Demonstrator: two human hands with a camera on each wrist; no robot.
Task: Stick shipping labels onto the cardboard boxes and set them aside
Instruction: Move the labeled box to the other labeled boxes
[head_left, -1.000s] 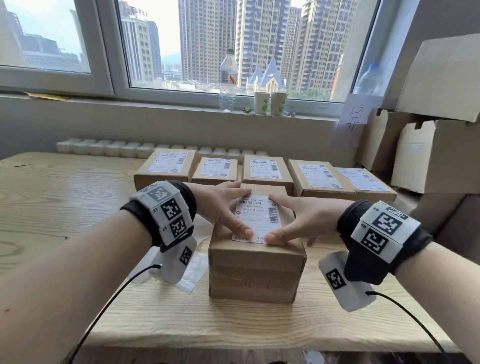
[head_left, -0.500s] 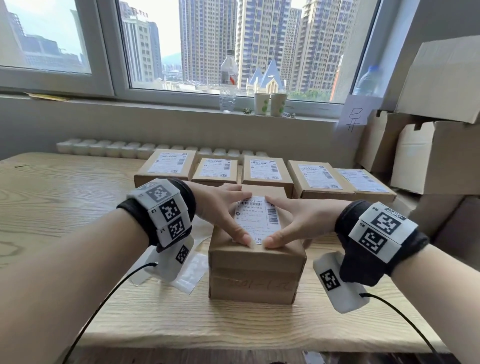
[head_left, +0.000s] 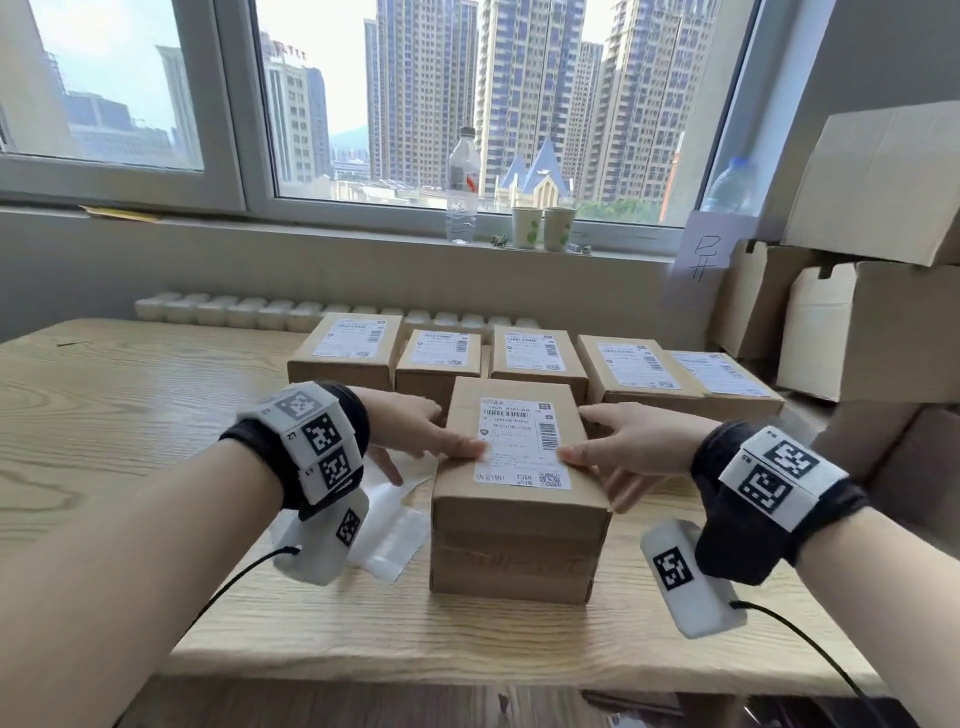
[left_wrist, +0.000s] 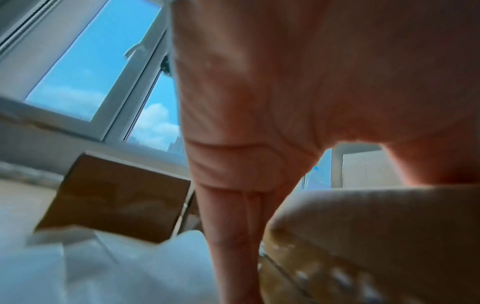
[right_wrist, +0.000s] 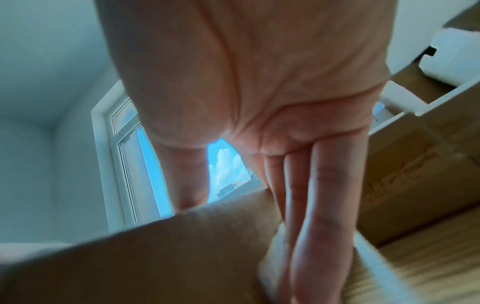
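A small cardboard box (head_left: 519, 535) stands on the wooden table (head_left: 130, 415) in front of me, with a white shipping label (head_left: 519, 447) lying flat on its top. My left hand (head_left: 415, 431) is at the box's left side, thumb on the top at the label's left edge. The left wrist view shows its fingers (left_wrist: 233, 236) straight down beside the box (left_wrist: 376, 226). My right hand (head_left: 628, 447) mirrors it at the right side, thumb at the label's right edge. Its straight fingers (right_wrist: 319, 205) lie along the box (right_wrist: 155, 257).
Several labelled boxes (head_left: 535, 353) stand in a row just behind. Peeled backing sheets (head_left: 389, 525) lie on the table under my left wrist. Large cartons (head_left: 893, 322) are stacked at the right. A bottle (head_left: 462, 187) and two cups (head_left: 543, 227) sit on the windowsill.
Both thumbs slid outward from the label's lower middle to its left and right edges. The fingers dropped along the box's sides. The box has stayed in place.
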